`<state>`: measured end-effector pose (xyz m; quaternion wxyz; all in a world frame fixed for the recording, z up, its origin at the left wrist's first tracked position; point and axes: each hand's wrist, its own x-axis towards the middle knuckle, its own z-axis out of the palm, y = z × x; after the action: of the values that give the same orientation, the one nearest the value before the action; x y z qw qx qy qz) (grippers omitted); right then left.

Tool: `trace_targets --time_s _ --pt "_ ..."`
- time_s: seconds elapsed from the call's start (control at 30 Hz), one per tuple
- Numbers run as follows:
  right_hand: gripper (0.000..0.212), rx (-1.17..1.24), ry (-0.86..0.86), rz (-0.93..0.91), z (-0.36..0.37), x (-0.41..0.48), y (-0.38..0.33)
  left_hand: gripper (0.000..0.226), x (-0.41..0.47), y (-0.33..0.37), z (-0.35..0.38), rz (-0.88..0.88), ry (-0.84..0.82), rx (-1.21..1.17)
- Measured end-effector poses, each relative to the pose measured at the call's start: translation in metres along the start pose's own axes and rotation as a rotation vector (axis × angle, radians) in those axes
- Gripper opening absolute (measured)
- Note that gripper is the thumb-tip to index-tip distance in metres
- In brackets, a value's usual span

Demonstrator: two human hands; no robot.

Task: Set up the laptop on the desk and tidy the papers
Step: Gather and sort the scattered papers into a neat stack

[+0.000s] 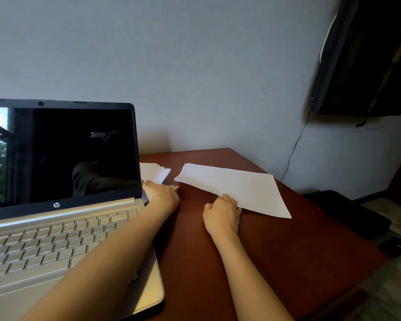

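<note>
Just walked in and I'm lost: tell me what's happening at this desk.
A person is tidying up. The laptop sits open on the desk, screen dark. The left hand is on a small ragged pile beside the screen, its grip unclear; the right hand curls its fingers on the near edge of the larger white sheets. The two piles lie apart.

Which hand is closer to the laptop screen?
Left. The left hand is beside the laptop screen, at its lower corner; the right hand is farther right, touching the large sheet.
</note>
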<state>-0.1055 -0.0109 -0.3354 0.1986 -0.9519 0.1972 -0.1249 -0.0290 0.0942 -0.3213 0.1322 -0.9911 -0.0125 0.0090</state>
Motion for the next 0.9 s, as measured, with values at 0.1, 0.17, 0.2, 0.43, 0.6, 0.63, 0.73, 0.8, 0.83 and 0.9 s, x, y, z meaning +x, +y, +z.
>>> trace_targets --time_s 0.1,0.17,0.2,0.43,0.6,0.63,0.73,0.8,0.83,0.9 --pt "0.035 0.011 0.007 -0.001 0.0 0.0 0.0 0.043 -0.002 0.001 0.0 -0.009 0.019 -0.025" --pt "0.034 0.021 0.01 -0.015 -0.001 -0.001 0.0 0.043 -0.002 -0.002 0.004 -0.008 0.037 -0.065" --pt "0.034 0.029 0.011 -0.024 -0.002 -0.002 0.0 0.046 -0.002 -0.004 0.007 -0.013 0.047 -0.1" --pt "0.032 0.05 0.012 -0.054 -0.007 -0.006 0.005 0.043 -0.006 -0.014 0.013 0.08 0.145 -0.163" --pt "0.033 -0.092 0.038 -0.12 -0.007 -0.007 0.003 0.047 -0.009 -0.023 0.015 0.175 0.203 -0.128" --pt "0.031 -0.109 0.048 -0.136 -0.008 -0.008 0.001 0.045 -0.01 -0.025 0.014 0.186 0.219 -0.133" --pt "0.026 -0.053 0.04 -0.185 -0.013 -0.011 0.001 0.044 -0.012 -0.028 0.011 0.197 0.268 -0.147" --pt "0.032 0.023 0.011 -0.195 -0.018 -0.011 0.006 0.043 -0.013 -0.029 0.009 0.2 0.289 -0.155" --pt "0.035 0.086 0.001 -0.175 -0.02 -0.01 0.011 0.042 -0.014 -0.029 0.008 0.203 0.297 -0.163" --pt "0.034 0.275 0.019 -0.093 -0.022 -0.006 0.02 0.043 -0.014 -0.029 0.008 0.212 0.299 -0.192"
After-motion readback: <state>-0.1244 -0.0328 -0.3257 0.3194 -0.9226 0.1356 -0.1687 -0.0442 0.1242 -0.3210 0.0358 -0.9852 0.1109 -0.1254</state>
